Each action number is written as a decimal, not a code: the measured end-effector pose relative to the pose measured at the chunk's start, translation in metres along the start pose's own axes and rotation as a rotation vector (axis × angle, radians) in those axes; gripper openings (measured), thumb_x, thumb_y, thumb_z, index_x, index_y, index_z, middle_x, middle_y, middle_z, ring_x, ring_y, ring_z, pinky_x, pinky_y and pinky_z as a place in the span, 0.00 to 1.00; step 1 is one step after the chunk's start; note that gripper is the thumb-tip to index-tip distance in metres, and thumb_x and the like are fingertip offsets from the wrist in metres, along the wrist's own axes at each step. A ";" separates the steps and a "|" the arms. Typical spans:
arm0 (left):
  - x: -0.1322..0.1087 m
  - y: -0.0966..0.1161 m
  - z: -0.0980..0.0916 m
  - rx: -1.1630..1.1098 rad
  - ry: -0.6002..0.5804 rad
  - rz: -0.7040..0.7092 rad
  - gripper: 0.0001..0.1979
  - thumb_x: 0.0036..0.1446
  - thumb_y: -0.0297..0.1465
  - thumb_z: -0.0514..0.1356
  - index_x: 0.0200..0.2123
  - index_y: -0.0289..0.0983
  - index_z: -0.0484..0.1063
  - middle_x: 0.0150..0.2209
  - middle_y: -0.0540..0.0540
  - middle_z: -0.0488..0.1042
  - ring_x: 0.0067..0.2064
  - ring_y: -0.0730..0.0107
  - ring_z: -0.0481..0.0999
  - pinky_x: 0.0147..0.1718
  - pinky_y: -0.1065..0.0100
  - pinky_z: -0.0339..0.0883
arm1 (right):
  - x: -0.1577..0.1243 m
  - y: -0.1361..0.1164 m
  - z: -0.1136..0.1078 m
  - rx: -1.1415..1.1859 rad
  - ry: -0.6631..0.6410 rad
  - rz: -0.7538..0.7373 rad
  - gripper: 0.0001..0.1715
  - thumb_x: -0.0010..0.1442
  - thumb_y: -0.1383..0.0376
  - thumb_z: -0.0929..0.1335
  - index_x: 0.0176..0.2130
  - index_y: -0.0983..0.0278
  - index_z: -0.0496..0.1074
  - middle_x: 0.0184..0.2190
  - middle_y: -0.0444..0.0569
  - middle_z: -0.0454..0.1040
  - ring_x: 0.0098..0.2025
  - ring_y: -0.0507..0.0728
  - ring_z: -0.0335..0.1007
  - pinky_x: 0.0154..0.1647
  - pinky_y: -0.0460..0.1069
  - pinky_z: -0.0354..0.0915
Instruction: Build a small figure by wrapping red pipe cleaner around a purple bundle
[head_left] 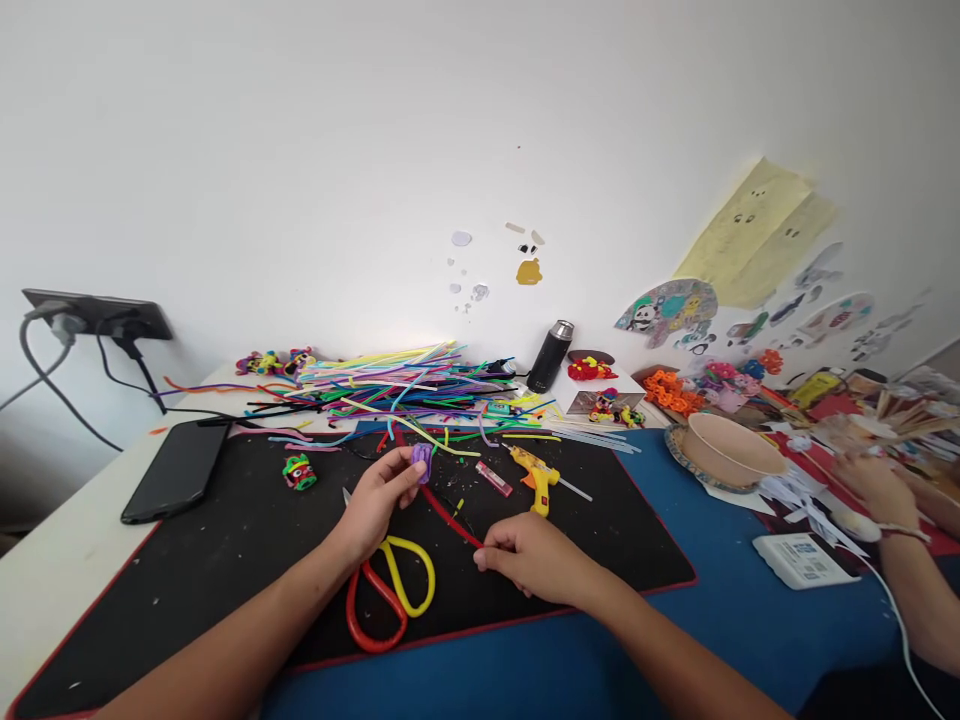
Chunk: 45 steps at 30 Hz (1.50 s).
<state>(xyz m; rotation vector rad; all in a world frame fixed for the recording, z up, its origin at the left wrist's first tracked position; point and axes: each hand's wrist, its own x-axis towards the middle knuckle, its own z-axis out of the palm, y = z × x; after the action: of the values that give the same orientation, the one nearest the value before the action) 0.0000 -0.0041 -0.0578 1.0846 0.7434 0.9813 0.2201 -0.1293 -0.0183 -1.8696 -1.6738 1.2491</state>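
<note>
My left hand (375,505) is closed, pinching a small purple coil (421,460) that looks like wound pipe cleaner. A red pipe cleaner (444,515) runs from beside the coil down to my right hand (536,558), whose thumb and fingers are closed on its lower end. Whether the red strand is joined to the coil, I cannot tell. Below my left wrist lie scissors (432,580) with red and yellow handles, blades partly hidden by that hand. Beyond my right hand rests a yellow glue gun (540,478) with a glue stick in its back. A small red-labelled tube (493,478) lies to its left.
Loose pipe cleaners (375,385) are heaped along the wall. A green figure head (300,472) and phone (176,470) lie left. A black flask (550,356) stands behind; a bowl (739,450) sits right. Another person's hand (874,490) works at far right.
</note>
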 end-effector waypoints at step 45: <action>0.029 0.036 -0.007 1.114 -0.271 0.425 0.11 0.69 0.32 0.60 0.52 0.42 0.76 0.49 0.43 0.82 0.53 0.57 0.79 0.54 0.57 0.74 | 0.242 -0.050 -0.045 -0.723 0.331 -0.164 0.20 0.73 0.59 0.65 0.60 0.60 0.75 0.48 0.57 0.85 0.51 0.66 0.81 0.49 0.54 0.68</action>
<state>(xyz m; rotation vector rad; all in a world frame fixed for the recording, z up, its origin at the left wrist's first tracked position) -0.0043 0.0302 -0.0264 2.3677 0.8579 0.7020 0.2042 0.1197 -0.0484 -2.0884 -2.1896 0.2357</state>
